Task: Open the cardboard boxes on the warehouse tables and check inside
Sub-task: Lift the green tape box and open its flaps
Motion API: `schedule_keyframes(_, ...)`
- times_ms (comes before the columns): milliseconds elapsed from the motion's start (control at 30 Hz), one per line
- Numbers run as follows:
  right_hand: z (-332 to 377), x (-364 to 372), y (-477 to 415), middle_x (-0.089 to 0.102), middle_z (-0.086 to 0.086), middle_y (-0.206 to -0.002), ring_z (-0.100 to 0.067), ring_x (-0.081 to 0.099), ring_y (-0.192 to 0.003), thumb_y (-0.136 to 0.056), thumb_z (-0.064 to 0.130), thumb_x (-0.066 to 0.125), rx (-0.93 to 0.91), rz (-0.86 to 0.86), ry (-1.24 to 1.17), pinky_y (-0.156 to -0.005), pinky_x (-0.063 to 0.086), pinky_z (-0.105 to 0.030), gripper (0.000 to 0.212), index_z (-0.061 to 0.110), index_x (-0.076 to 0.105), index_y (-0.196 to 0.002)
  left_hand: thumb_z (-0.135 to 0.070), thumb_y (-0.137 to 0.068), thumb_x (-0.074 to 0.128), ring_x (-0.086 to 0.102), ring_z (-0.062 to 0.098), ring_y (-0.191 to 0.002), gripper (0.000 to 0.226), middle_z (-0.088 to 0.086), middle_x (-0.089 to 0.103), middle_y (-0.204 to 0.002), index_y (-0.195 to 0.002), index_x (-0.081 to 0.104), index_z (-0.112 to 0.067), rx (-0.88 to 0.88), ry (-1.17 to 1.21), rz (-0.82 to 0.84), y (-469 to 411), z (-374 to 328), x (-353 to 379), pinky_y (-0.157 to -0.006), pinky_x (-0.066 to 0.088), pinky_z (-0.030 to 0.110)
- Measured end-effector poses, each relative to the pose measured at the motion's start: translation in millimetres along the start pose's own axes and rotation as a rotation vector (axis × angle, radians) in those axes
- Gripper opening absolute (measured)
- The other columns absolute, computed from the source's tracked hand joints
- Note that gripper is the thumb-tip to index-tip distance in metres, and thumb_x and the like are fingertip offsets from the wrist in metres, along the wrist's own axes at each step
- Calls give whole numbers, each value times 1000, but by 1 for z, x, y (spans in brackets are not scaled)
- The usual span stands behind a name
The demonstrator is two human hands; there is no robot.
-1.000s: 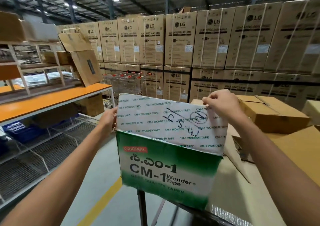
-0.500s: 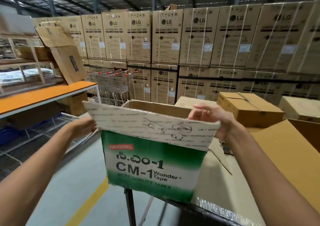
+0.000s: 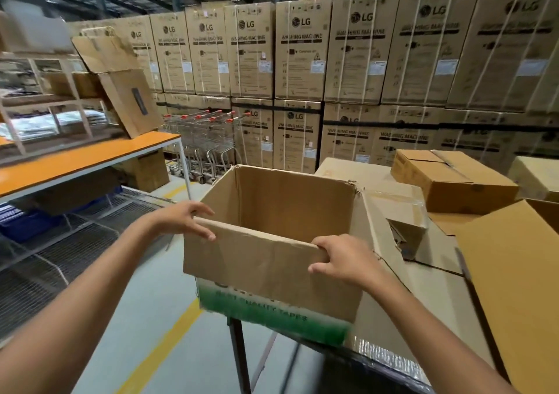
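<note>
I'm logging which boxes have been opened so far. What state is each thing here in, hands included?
tape box: open at the top, bottom of the inside hidden.
near flap: folded down over the front.
left hand: pinches the flap's fold at its left end.
right hand: grips the fold at its right end.
brown box: flaps shut.
shopping trolleys: nested together.

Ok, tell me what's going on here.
A person is opening a green-printed cardboard box. The left hand and right hand each grip the fold of its near flap, which is folded down over the front. The top is open, but the bottom is out of view. A closed brown box sits beyond.
</note>
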State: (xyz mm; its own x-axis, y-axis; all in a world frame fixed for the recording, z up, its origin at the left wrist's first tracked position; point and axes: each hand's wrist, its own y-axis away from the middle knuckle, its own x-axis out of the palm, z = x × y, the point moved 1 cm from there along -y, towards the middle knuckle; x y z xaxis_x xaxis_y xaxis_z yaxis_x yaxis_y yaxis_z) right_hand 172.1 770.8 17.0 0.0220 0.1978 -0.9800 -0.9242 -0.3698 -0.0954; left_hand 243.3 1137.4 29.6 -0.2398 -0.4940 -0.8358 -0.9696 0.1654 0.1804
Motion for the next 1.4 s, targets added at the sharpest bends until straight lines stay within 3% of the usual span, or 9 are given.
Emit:
schedule_keyframes(67, -6, 1, 5, 66, 10, -115, -13, 59, -112, -84, 61, 65, 20, -49, 48, -97, 48, -41, 40, 34, 63, -113, -90, -21, 74, 53, 13, -116, 113, -9, 57, -123, -119, 64, -33, -3, -2, -43, -6, 0, 0, -101, 45, 34)
schedule_keyframes(167, -30, 2, 15, 28, 1, -161, -22, 15, -152, -80, 67, 66, 162, 45, 152, -116, 6, -67, 61, 38, 57, -133, -88, -19, 77, 56, 9, -106, 109, -11, 59, -115, -113, 65, -33, 21, -1, -32, -8, 2, 4, -91, 48, 29)
schedule_keyframes(233, -46, 4, 19, 16, 1, -166, -21, 0, -154, -76, 65, 71, 234, 57, 47, -120, 12, -63, 67, 36, 58, -135, -73, -30, 88, 56, 8, -103, 92, -11, 59, -111, -109, 66, -30, 27, -1, -36, -6, -1, 8, -81, 46, 23)
schedule_keyframes(333, -59, 8, 27, 30, 9, -161, -16, 2, -153, -77, 55, 76, 225, -6, -51, -119, 25, -49, 55, 31, 68, -126, -36, -59, 94, 61, 14, -98, 46, -4, 67, -101, -96, 72, -22, 42, 30, -132, -6, -8, 18, -75, 48, 24)
schedule_keyframes(467, -74, -1, 47, 32, 15, -159, -15, 8, -153, -77, 51, 78, 276, -3, -7, -115, 30, -51, 49, 31, 71, -121, -41, -60, 93, 63, 16, -85, 40, -1, 68, -88, -85, 71, -19, 98, 24, -219, -5, -24, 46, -65, 46, 27)
schedule_keyframes(833, -108, 15, 86, 49, 11, -141, -16, 29, -142, -82, 44, 75, 297, -314, -47, -114, 33, -48, 50, 35, 56, -128, -34, -89, 72, 53, 36, -113, 61, 18, 41, -132, -136, 37, -17, 43, -4, -500, -6, -79, 117, -99, 46, 45)
schedule_keyframes(1033, -106, 15, 83, 41, 4, -149, -21, 25, -145, -82, 38, 77, 358, -336, -74, -118, 25, -54, 51, 35, 55, -128, -39, -94, 65, 52, 45, -118, 66, 27, 38, -136, -144, 24, -22, -43, 1, -445, 9, -81, 125, -104, 44, 53)
schedule_keyframes(1267, -88, 16, 94, 30, -3, -160, -26, 11, -153, -83, 54, 70, 428, -294, -85, -121, 16, -59, 71, 30, 43, -144, -35, -92, 70, 33, 41, -142, 99, 23, 24, -158, -159, -1, -20, 30, -112, -400, 29, -80, 116, -118, 30, 50)
schedule_keyframes(1400, -55, 25, 99, 25, -3, -163, -24, 10, -153, -84, 64, 63, 407, -410, -117, -119, 16, -62, 76, 29, 40, -148, -31, -92, 70, 28, 33, -144, 93, 17, 25, -157, -159, 8, -13, 141, -40, -475, 53, -74, 124, -120, 23, 46)
